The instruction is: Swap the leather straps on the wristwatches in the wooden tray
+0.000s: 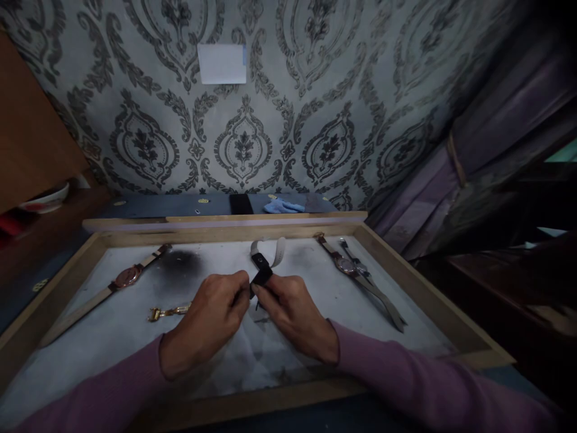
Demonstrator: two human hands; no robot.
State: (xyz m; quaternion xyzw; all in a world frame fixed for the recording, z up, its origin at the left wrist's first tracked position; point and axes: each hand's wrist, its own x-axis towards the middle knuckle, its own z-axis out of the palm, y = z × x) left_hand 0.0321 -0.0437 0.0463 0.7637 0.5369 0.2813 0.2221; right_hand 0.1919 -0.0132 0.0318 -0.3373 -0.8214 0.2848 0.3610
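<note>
Pinching a small, flat black piece [261,279] between thumb and fingers, the right hand [295,307] is closed in the head view. The left hand [211,307] is curled shut, its fingertips at the left edge of that piece; whether it grips anything is hidden.

Just beyond the fingertips of both hands lies a black rectangular watch face [260,261] with a pale, curved strap [280,252]. All this is over the white-floored, wooden-framed tray [252,402].

Near the left hand, on its outer side, lies a gold-coloured metal clasp [155,314], partly covered by the hand. Farther left of that hand, a round, copper-coloured watch [128,276] lies diagonally with its long pale strap, and a dark smudge [181,264] marks the floor beyond the hand.

Beyond the right hand and to its right, a round watch with a grey-beige strap [345,266] lies beside a slimmer silver-toned watch [359,267], both slanting toward the near right.

Past both hands, behind the tray's far edge, are a flat black rectangle [240,204] and a crumpled light-blue cloth item [283,206]. Above them, a white sheet [222,64] shows against the patterned wallpaper [243,138].
</note>
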